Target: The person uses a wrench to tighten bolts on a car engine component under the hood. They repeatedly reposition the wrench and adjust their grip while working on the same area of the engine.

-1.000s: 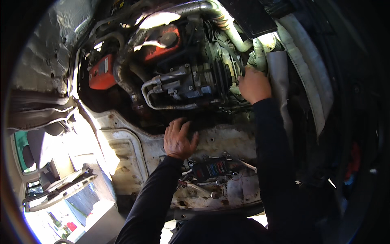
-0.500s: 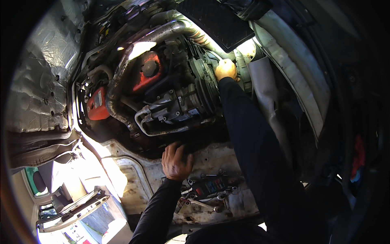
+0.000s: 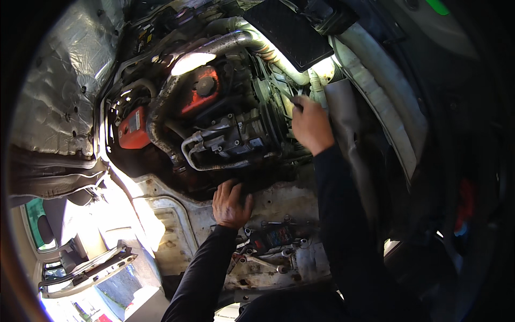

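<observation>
My left hand (image 3: 231,205) rests at the rim of the engine opening, fingers stretched forward over the edge of the worn metal panel (image 3: 201,217). It holds nothing that I can see. Further forward and to the right, my right hand (image 3: 313,127) is closed beside the engine's belt and pulleys (image 3: 266,102). A slim tool (image 3: 296,103) shows at its thumb and forefinger; most of it is hidden, so its exact kind is unclear. Left of that hand lies the engine (image 3: 228,134), with a metal pipe bent around its near side.
Several wrenches (image 3: 268,262) and a dark tool case (image 3: 276,238) lie on the panel near me. A black flat box (image 3: 289,33) covers the far right. A red cover (image 3: 132,130) and a rusty curved pipe (image 3: 157,115) stand left; a grey duct (image 3: 343,110) runs along the right.
My right hand has moved back toward me and slightly right, out of the bright light, and has turned. My left hand has stayed almost in place. The view has shifted slightly.
</observation>
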Available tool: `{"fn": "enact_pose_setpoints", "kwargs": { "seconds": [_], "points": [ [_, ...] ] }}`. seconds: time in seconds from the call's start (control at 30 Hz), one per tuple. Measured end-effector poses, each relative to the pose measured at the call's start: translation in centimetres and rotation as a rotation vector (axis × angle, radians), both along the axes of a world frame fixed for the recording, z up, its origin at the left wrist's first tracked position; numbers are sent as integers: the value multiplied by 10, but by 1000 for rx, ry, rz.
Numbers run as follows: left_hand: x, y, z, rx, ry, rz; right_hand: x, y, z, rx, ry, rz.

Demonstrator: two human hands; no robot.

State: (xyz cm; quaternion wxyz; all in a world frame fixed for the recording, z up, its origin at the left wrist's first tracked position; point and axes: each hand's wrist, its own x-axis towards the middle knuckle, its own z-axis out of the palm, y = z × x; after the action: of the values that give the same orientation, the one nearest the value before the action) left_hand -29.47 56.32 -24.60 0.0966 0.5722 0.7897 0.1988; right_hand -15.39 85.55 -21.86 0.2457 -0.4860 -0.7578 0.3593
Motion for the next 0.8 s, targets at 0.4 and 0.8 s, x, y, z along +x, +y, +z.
{"fn": "enact_pose_setpoints", "kwargs": {
  "seconds": [0.4,0.8],
  "points": [
    [-2,-3,-9,-29,34,-18,-29,26,-112,-251,-42,-351],
    [-3,-3,-11,-28,48,-6,-74,62,-173,-331,-133,-728]
  ]
}}
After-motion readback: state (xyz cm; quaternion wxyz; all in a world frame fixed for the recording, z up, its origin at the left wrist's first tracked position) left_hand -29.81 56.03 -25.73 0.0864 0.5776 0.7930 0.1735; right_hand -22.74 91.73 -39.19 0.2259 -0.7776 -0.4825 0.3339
